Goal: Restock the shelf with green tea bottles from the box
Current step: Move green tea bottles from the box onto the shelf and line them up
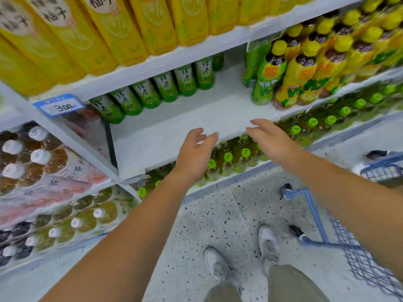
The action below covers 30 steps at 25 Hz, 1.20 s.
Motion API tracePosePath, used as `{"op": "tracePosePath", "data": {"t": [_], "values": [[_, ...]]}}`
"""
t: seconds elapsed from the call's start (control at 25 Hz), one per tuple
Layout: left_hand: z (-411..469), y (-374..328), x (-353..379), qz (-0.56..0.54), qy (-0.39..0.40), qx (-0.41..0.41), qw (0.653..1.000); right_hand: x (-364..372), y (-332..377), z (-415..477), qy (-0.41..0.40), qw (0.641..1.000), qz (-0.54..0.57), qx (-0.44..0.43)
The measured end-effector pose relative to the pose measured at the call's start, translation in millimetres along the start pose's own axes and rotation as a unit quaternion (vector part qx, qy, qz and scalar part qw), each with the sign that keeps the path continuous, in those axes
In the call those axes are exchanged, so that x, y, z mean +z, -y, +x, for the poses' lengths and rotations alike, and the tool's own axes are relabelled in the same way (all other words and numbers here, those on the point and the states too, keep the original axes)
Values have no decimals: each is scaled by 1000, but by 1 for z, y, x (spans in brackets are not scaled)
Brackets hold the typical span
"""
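Observation:
Several green tea bottles (148, 92) stand in a row at the back of a white shelf (196, 118), whose front part is bare. My left hand (195, 152) hovers at the shelf's front edge with relaxed, slightly curled fingers and holds nothing. My right hand (269, 140) is beside it, fingers stretched toward the shelf edge, also with nothing in it. No box is in view.
Yellow bottles (122, 29) fill the shelf above, and yellow-capped lemon tea bottles (305, 66) stand to the right. Green-capped bottles (237, 155) sit on the shelf below. A blue cart (314, 214) stands on the speckled floor at right, near my shoes (268, 243).

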<state>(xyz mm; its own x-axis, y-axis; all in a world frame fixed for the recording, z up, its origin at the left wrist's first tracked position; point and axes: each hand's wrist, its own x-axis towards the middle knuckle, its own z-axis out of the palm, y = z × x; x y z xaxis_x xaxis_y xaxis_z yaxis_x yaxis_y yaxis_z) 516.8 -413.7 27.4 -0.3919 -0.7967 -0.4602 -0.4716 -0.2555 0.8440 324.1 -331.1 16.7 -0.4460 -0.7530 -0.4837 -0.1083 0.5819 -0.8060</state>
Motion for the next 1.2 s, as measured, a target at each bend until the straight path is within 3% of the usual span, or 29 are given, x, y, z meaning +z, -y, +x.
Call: {"op": "tracePosePath", "data": {"t": [0.2,0.56,0.8,1.2], "values": [[-66,-19,9,8,55,2,998,-22,-18,-104,-51,996,60,29],[-163,-62,81,79,142,69,984,-124,-69,-241,-125,989,69,35],[-206,-91,186,100,176,97,975,-216,-123,-290,-203,974,93,40],[-267,-121,379,104,251,68,960,-362,-213,-344,-202,971,97,86]]}}
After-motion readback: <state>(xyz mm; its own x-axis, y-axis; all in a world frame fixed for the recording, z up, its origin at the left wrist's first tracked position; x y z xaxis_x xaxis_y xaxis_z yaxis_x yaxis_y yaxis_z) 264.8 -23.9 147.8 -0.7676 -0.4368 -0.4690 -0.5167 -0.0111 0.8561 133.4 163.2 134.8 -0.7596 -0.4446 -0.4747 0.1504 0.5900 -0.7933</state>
